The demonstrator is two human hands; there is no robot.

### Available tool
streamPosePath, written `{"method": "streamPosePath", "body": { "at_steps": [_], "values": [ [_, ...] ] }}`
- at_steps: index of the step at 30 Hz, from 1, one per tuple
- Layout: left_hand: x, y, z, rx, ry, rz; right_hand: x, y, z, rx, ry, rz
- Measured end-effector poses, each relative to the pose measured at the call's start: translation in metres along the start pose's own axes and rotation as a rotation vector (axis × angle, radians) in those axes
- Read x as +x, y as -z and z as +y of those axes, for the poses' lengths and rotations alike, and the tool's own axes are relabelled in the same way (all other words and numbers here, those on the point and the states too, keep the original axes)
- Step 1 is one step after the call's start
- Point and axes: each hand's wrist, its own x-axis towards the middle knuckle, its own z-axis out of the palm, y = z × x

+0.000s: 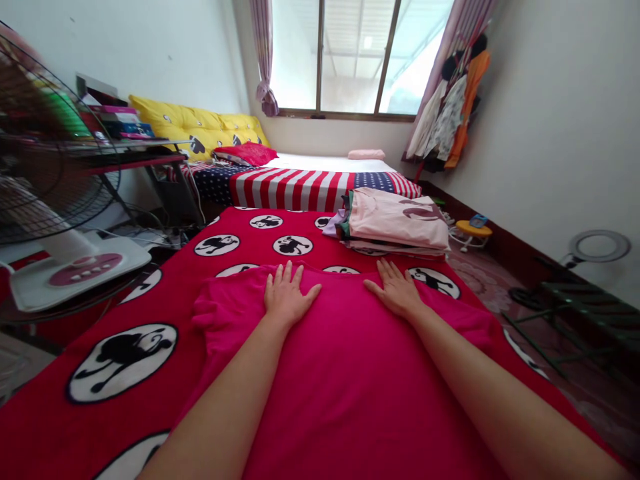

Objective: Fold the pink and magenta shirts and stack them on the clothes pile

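Observation:
A bright pink T-shirt (pixel 350 373) lies spread out on the red blanket (pixel 200 320), its neckline toward the far side. My left hand (pixel 289 293) rests flat on the shirt's left shoulder area, fingers spread and pointing away from me. On the opposite shoulder area, my right hand (pixel 395 288) also lies flat, palm down with the fingers apart. Neither hand grips any cloth. The left sleeve is wrinkled, while the middle of the shirt is mostly smooth. Just beyond my right hand sits a stack of folded clothes (pixel 400 223), with a light pink shirt on top.
A standing fan (pixel 65 260) is at the left, near a cluttered desk (pixel 145 150). Behind are a bed with a striped cover (pixel 290 190) and a window. To the right stand a small yellow stool (pixel 473 230), a ring light (pixel 600 245) and a dark green slatted rack (pixel 590 313).

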Motion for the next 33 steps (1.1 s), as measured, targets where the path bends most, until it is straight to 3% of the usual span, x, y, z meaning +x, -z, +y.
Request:
{"method": "streamPosePath", "body": {
  "at_steps": [4, 9, 15, 20, 26, 33],
  "values": [
    [0.003, -0.002, -0.007, 0.016, 0.017, 0.023, 0.004, -0.004, -0.002, 0.024, -0.105, 0.035],
    [0.003, -0.005, -0.009, 0.023, 0.005, 0.034, 0.004, 0.011, 0.010, 0.145, -0.080, 0.053],
    [0.003, -0.005, -0.007, 0.019, 0.003, 0.046, -0.032, 0.044, 0.082, 0.106, -0.191, 0.180],
    [0.003, -0.004, -0.007, 0.012, 0.005, 0.039, -0.061, 0.041, 0.130, 0.087, -0.247, 0.132],
    [0.005, -0.006, -0.008, 0.016, 0.003, 0.032, -0.066, 0.036, 0.135, 0.071, -0.288, 0.158],
    [0.005, -0.005, -0.007, 0.022, 0.019, 0.030, -0.078, 0.026, 0.134, -0.184, -0.479, 0.153]
  ]
}}
